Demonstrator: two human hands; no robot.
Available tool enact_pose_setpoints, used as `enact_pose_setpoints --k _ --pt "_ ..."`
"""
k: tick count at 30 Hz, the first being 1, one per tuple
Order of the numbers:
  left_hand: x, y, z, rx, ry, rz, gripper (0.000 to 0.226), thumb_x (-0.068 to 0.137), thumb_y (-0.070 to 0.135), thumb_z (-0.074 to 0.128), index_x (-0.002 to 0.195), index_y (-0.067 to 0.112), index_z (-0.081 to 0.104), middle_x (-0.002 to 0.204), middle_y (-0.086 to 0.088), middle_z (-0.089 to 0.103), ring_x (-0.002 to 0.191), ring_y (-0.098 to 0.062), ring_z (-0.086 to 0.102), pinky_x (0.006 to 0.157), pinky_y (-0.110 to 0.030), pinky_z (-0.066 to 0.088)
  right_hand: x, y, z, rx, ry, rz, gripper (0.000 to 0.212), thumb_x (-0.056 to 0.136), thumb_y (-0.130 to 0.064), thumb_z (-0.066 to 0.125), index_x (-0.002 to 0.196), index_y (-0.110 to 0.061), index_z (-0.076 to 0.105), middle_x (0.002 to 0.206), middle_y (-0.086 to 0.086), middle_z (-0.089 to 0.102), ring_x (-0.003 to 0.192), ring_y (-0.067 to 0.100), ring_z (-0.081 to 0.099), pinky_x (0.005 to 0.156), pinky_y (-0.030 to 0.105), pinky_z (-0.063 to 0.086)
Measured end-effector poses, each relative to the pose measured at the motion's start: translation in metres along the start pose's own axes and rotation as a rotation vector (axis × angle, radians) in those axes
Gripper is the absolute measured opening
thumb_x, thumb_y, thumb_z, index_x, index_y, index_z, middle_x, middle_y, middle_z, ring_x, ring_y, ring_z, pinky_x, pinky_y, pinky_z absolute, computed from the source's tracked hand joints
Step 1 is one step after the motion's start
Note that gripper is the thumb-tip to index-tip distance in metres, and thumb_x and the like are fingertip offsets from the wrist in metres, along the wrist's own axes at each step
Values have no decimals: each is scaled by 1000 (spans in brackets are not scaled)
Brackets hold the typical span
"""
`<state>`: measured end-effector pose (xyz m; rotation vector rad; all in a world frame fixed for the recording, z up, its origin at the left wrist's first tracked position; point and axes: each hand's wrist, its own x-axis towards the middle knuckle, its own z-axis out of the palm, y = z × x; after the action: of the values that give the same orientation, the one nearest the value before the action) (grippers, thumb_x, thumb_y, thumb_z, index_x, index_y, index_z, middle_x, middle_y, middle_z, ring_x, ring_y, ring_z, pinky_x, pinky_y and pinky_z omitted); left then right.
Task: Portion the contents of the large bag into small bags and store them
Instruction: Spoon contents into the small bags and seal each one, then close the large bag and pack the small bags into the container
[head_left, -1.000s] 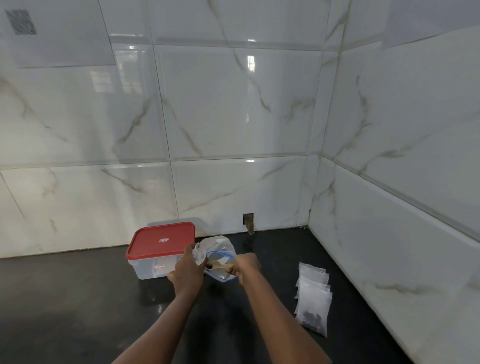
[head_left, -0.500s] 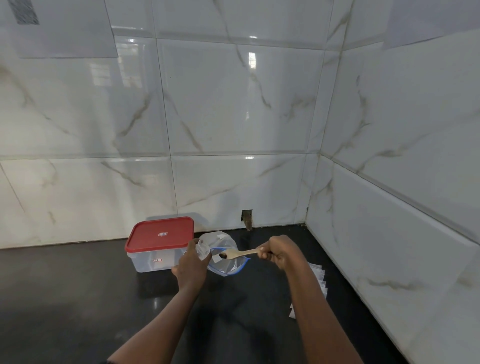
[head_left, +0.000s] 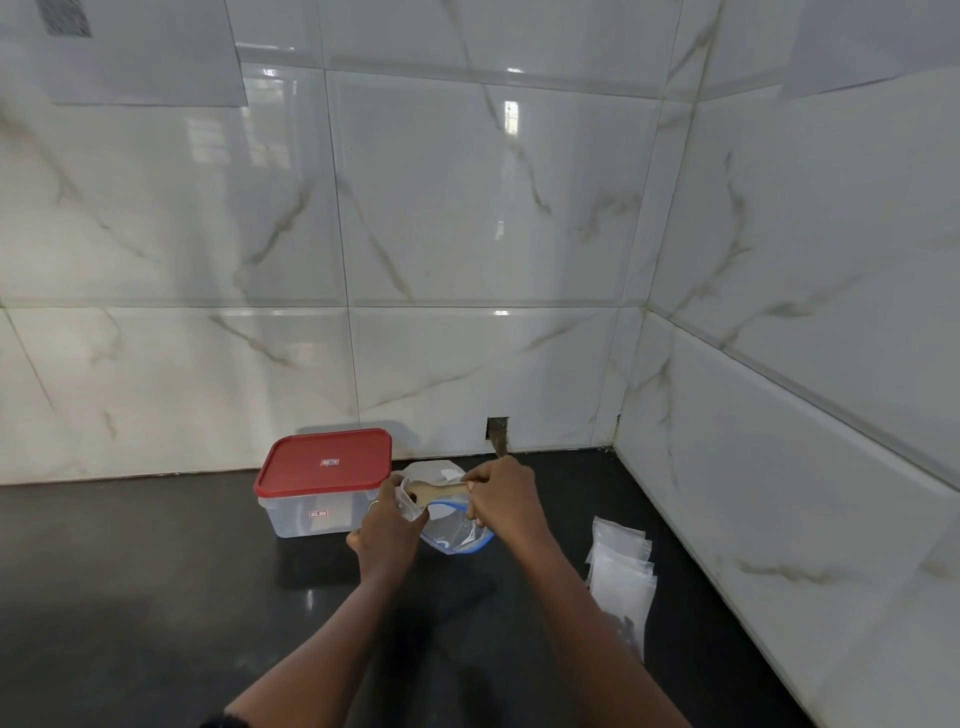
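Right hand (head_left: 501, 501) has brought spoon (head_left: 441, 490) to small bag (head_left: 410, 512).

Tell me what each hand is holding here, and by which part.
The left hand holds a small clear bag near its top. The right hand grips the wooden spoon by the end of its handle.

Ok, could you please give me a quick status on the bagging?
Left hand grips small bag. Right hand grips spoon, tip at bag mouth. Box lid on. Nothing in the way.
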<state>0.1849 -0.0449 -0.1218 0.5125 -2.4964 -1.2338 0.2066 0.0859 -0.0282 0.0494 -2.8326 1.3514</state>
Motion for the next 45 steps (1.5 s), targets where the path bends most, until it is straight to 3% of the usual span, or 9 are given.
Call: enact_pose_setpoints --k 4,12,18,25,31,36,39,42,45 --pt "3 1 1 -3 20 -13 54 81 24 70 129 22 46 118 -8 64 110 -31 59 97 -51 38 -1 0 8 -218 23 -165 32 96 -8 48 126 -11 61 122 10 63 103 19 63 96 25 50" --pt "8 -4 8 -52 32 -23 49 85 27 65 130 22 44 115 -6 65 106 -29 60 98 -50 37 -2 6 5 -450 16 -388 40 92 -3 52 131 -11 56 122 11 61 108 20 59 92 22 46" --pt "11 -8 8 -45 -14 -49 47 86 29 64 128 22 43 121 -5 62 111 -29 57 103 -52 31 4 43 -2 -123 346 -68 31 96 -11 49 125 -9 60 109 9 67 92 14 65 79 15 50" --pt "24 -16 11 65 -206 0 60 81 30 70 130 24 36 128 -1 55 119 -25 52 106 -54 28 4 119 50 -315 414 41 36 87 3 59 123 0 60 123 18 63 103 24 68 88 28 54" --pt "18 -16 6 -7 -113 7 71 76 29 74 133 19 33 135 -4 48 124 -26 47 110 -53 24 -10 137 63 -498 109 3 54 101 -4 35 151 -9 16 157 8 18 128 15 49 110 23 34" --pt "6 0 -5 -82 41 82 79 72 22 78 136 12 32 137 -9 46 126 -29 45 109 -48 30 -5 147 76 -611 29 36 53 100 -2 30 150 -7 17 158 10 16 139 21 35 114 29 29" --pt "-5 17 -9 -211 -63 139 90 72 22 78 142 13 22 143 -9 36 130 -28 38 108 -43 34 -1 146 79 -656 -13 77 48 101 -10 33 148 -10 26 157 6 18 146 25 17 118 39 17" --pt "-17 34 -9 -459 -369 10 115 57 62 76 145 25 12 150 -6 24 135 -30 32 110 -50 32 -1 129 73 -477 71 75 38 101 -23 40 138 -19 46 153 1 30 144 25 23 117 41 20" --pt "-28 41 -1 -775 -528 -214 109 59 84 53 144 21 25 144 -13 37 126 -32 44 107 -51 35 -15 95 54 160 237 32 29 98 -26 48 122 -20 62 120 0 65 109 8 60 90 14 47"
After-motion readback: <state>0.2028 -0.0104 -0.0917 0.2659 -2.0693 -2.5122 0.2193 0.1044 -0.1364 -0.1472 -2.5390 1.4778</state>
